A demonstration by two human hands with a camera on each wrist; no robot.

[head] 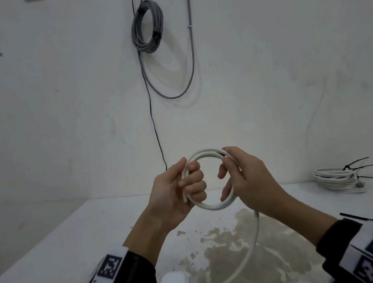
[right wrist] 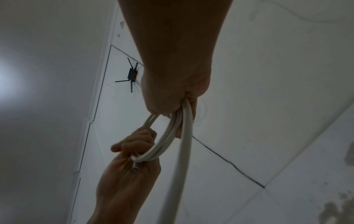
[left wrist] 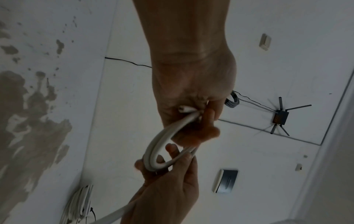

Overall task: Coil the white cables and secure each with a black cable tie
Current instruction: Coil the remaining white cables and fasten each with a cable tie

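The coiling step is in hand: a white cable point(head: 207, 181) is wound into a small ring of about two turns, held up above the bench point(head: 53, 258), with its loose tail dropping from the right side down to the bench top. The left hand point(head: 180, 190) is fisted round the ring's left side, clamping the turns and the cable's end together. The right hand point(head: 242, 181) curls loosely round the right side, thumb and fingers on the strand being fed. Next, I judge, the tail wants drawing up into further turns, then binding with the tie point(head: 371, 218) lying at right, near a finished coil point(head: 336, 179).
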